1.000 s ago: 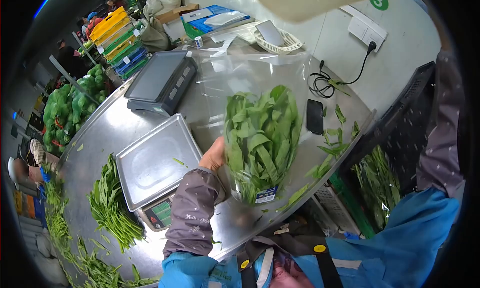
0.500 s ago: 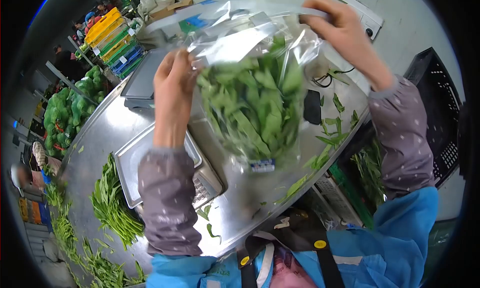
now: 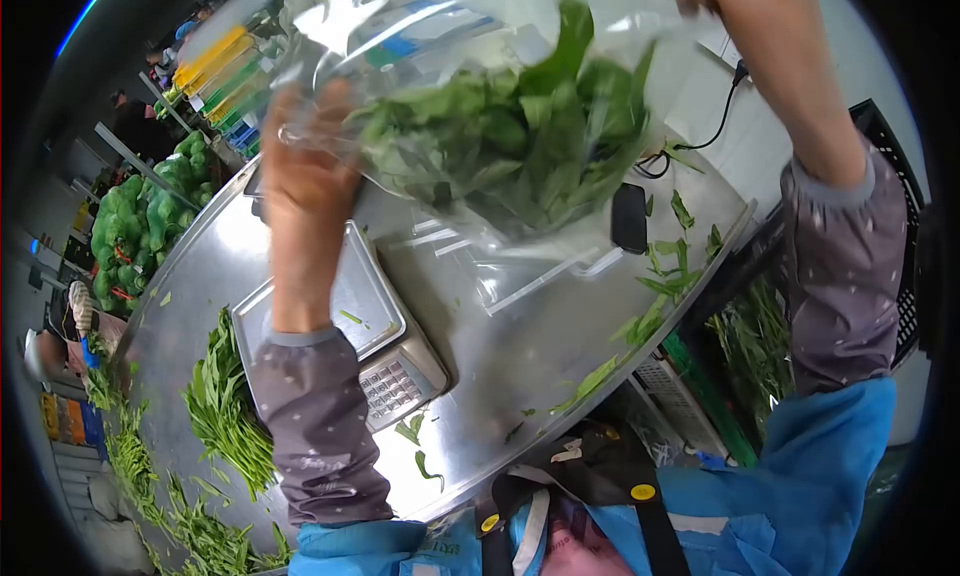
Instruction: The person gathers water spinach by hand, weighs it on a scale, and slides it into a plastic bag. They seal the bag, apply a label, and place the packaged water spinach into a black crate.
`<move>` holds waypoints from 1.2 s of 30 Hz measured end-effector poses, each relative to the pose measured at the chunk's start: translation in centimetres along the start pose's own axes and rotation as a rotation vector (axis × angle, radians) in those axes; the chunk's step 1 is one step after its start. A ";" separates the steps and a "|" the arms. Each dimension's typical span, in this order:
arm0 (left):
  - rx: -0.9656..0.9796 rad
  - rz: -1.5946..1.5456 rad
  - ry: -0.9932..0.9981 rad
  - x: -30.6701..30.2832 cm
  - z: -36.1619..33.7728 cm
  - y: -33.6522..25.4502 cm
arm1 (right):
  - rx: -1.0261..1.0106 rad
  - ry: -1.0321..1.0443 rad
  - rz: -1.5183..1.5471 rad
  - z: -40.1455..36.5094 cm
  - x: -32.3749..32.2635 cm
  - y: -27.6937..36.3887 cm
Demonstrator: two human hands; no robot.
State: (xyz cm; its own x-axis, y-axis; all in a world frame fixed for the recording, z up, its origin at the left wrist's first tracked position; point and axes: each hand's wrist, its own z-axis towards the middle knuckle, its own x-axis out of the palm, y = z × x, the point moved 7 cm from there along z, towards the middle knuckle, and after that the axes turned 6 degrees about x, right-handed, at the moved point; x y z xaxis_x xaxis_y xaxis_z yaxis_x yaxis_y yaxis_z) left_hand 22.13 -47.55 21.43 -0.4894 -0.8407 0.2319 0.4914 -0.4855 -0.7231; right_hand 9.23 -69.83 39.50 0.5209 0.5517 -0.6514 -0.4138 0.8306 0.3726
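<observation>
A clear plastic bag (image 3: 500, 216) of leafy greens (image 3: 520, 126) is raised over the metal table, its upper part spread wide. My left hand (image 3: 310, 166) is at the bag's left side, blurred, its fingers closed around the plastic. At the top edge, my right hand (image 3: 735, 1) is partly cut off by the frame, with its fingers bent at the bag's upper right edge. Under my left forearm sits a scale (image 3: 385, 321) with a metal pan and keypad. A bundle of greens (image 3: 225, 406) lies left of the scale.
Loose leaves lie on the metal table (image 3: 480, 376), near a black phone (image 3: 629, 218). Behind it runs a black cable (image 3: 720, 126). Green net sacks (image 3: 130, 226) and stacked crates (image 3: 215, 71) stand at the upper left. A person (image 3: 75, 341) is at the far left.
Both hands have moved up and farther apart, my right hand partly out of view. The bag has risen and tilted, with its greens bunched higher.
</observation>
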 end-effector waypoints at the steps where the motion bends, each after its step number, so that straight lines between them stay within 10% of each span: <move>1: -0.035 0.244 0.141 0.2 -1.4 2.7 | -0.061 0.067 0.116 1.1 0.0 2.6; 4: -0.486 0.159 0.348 4.4 -12.3 11.7 | -0.041 0.041 0.345 5.6 2.0 -1.3; 7: -0.958 -0.246 0.232 10.5 -20.9 15.3 | -0.195 -0.137 -0.107 7.3 7.1 -10.7; 11: -0.998 -0.670 -0.028 13.5 -23.4 15.6 | 0.055 -0.040 -0.371 3.1 5.5 -15.7; 20: -0.999 -0.560 0.203 13.1 -22.1 14.9 | 0.533 0.071 -0.215 -4.1 1.0 -23.7; 36: -0.872 -0.285 0.353 12.0 -19.7 15.4 | 0.532 -0.146 -0.065 -6.1 -2.7 -22.4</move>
State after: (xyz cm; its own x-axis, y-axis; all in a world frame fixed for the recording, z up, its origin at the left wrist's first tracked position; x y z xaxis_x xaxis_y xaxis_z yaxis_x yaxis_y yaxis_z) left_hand 9.63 -60.37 0.27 -0.7641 -0.5308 0.3666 -0.3128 -0.1922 -0.9302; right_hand 12.57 -90.40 28.91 0.6469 0.4713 -0.5995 0.0367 0.7660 0.6418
